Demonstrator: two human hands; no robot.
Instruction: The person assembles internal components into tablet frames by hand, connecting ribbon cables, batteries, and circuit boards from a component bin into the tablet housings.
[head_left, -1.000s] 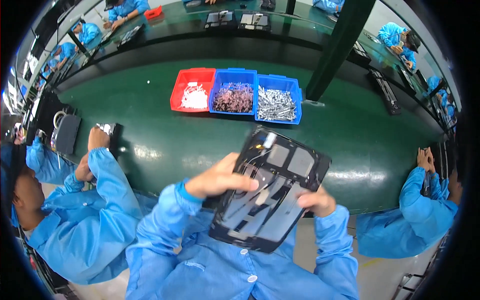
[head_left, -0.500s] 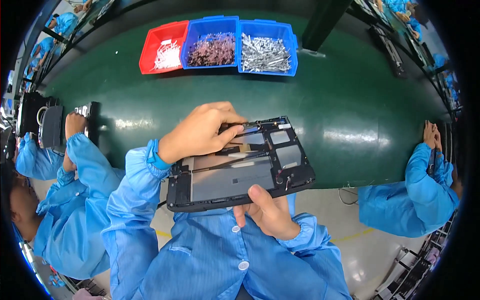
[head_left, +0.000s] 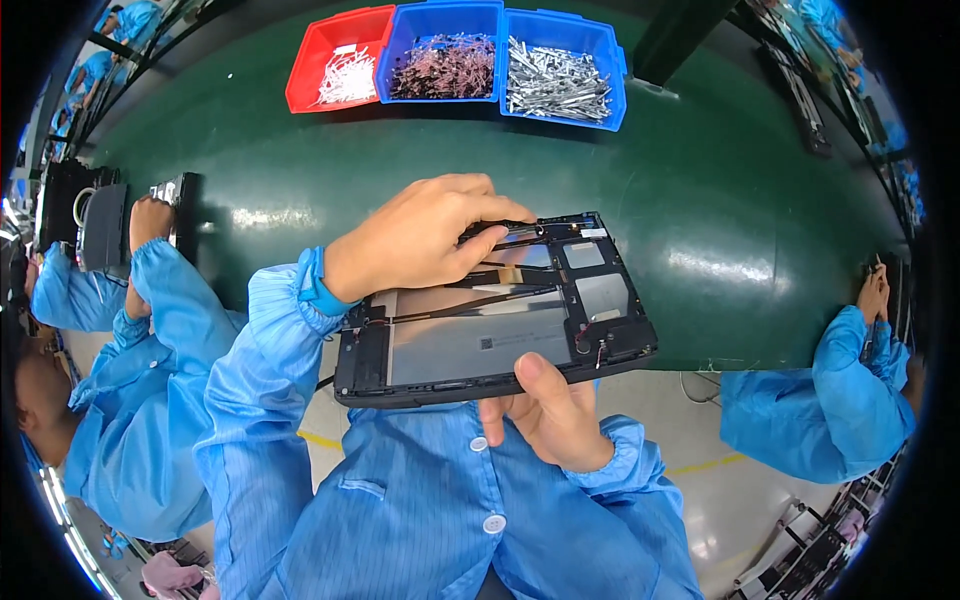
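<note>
An opened black tablet [head_left: 480, 345] is held over the table's near edge, tilted, its inside facing up. Silvery battery panels, thin black cables and small circuit parts show in it. My left hand [head_left: 425, 235] reaches across from the left, index finger and thumb bent together at the far edge, by a black strip of parts. What lies between those fingertips is too small to make out, and its other fingers are partly hidden. My right hand [head_left: 555, 415] grips the near edge, thumb up against the rim and fingers below.
On the green table [head_left: 700, 200] stand a red bin [head_left: 300, 90] with white pieces, a blue bin [head_left: 440, 10] with dark reddish small parts and another blue bin [head_left: 575, 22] with silvery strips. Co-workers in blue sit left [head_left: 150, 400] and right [head_left: 790, 410]. A dark post [head_left: 685, 40] rises behind.
The tablet and both my hands sit slightly farther right in view. The bins appear higher, as the view has shifted. My left fingertips stay at the far edge. The right co-worker's hands have shifted.
</note>
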